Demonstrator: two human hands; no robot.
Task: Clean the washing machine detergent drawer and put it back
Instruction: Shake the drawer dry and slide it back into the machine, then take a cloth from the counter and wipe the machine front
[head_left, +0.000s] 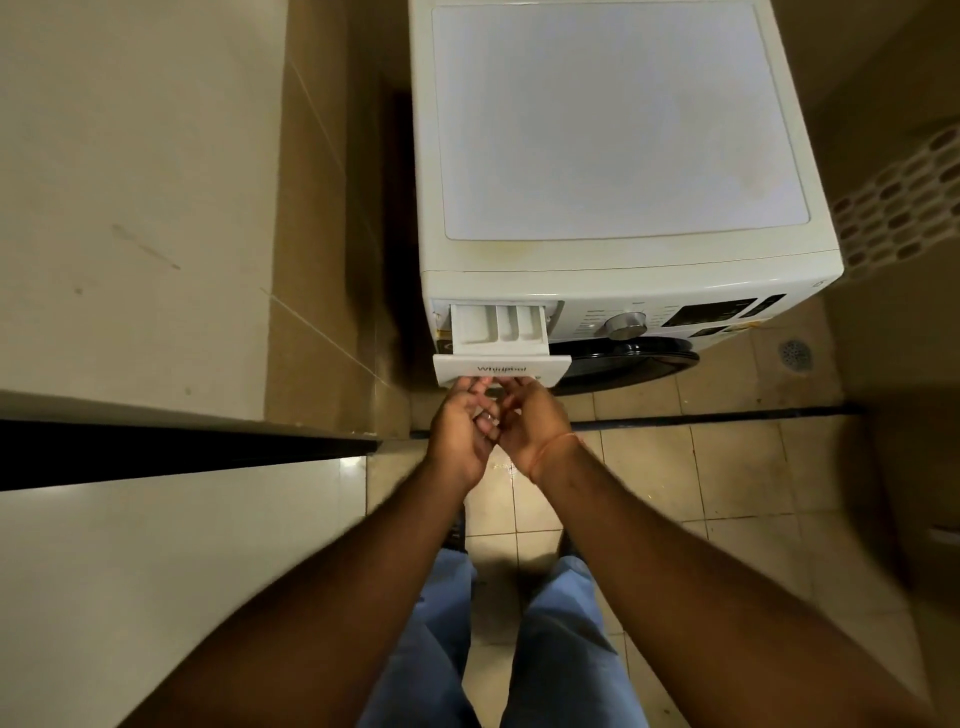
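Both the left hand (462, 431) and right hand (530, 421) hook curled fingertips under the front panel of the half-extended detergent drawer (498, 332), whose long axis runs straight into the washing machine (623, 270).

Fingertips of both hands vanish under the white plastic detergent drawer's front panel (501, 368), and the tiny labels around the silver control dial (627, 325) are unreadable.

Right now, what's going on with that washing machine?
A person stands at a white front-loading washing machine with its detergent drawer partly out of its slot, its compartments showing. Both hands meet at the drawer's front panel: the left hand and the right hand have their fingertips under its lower edge. Whether the drawer is going in or coming out cannot be told.
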